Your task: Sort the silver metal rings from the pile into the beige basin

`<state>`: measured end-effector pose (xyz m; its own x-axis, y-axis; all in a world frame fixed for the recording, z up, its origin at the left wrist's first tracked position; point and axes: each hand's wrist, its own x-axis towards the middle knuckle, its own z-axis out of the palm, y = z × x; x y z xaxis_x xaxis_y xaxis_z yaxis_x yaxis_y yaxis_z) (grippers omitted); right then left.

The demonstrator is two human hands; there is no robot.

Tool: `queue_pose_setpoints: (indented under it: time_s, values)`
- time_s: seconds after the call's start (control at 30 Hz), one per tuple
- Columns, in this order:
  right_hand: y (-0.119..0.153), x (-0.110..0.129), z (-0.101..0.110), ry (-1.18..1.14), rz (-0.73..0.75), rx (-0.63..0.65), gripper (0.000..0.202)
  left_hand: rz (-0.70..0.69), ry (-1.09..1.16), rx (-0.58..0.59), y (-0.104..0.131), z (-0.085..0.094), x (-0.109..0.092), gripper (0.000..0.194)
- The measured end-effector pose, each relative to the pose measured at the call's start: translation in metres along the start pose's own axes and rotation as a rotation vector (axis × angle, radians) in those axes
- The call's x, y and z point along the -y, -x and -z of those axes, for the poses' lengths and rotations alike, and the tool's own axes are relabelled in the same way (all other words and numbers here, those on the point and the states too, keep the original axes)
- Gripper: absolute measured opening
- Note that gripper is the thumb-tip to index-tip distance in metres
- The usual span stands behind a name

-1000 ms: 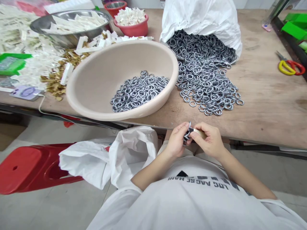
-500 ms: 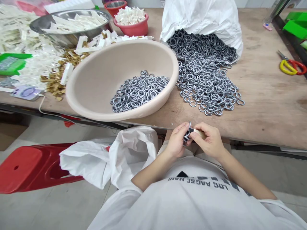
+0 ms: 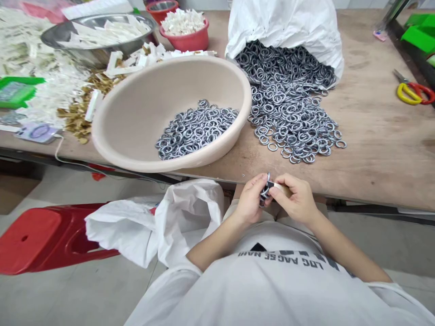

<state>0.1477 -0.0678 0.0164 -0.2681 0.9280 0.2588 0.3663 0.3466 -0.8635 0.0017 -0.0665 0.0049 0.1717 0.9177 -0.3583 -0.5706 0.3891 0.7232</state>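
Note:
My left hand (image 3: 251, 200) is closed around several grey metal rings (image 3: 264, 194) near the table's front edge, above my lap. One ring stands up between the thumb and fingers. Pinched in my right hand (image 3: 299, 195) is a small tool with a pale handle and a dark flat tip (image 3: 282, 188); its exact kind does not show. The dark tip meets the rings in my left hand. Beyond my hands, a beige basin (image 3: 142, 90) holds a heap of similar rings (image 3: 200, 129). More rings (image 3: 295, 122) spill from a white sack (image 3: 285, 22) onto the table.
Yellow-and-red-handled scissors (image 3: 413, 93) lie on the right of the wooden table (image 3: 380, 149). White strips fill a steel bowl (image 3: 91, 54) at the back left, with a red bowl (image 3: 190, 40) beside it. A red stool (image 3: 37, 235) and an open white bag (image 3: 190, 213) are below the edge.
My hands keep almost the same pose, with the tool's tip still at the rings. The view has shifted very slightly; nothing else visibly moves.

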Motion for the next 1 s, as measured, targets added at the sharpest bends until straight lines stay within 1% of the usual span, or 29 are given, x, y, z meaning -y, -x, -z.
queue_pose_setpoints:
  time_s: [0.4,0.6,1.0]
  values:
    - [0.0000,-0.0006,-0.0014,-0.030,-0.019,0.003,0.011,0.002,0.005,0.020,0.0000,-0.0006,-0.0003,0.028]
    - [-0.0003,0.0013,-0.0028,-0.040,-0.026,0.005,0.011,0.016,0.014,0.001,0.0007,-0.0007,-0.0011,0.030]
    - [-0.0007,0.0047,-0.0039,-0.065,-0.035,0.015,0.011,0.034,0.022,-0.001,0.0029,-0.0013,-0.0034,0.030]
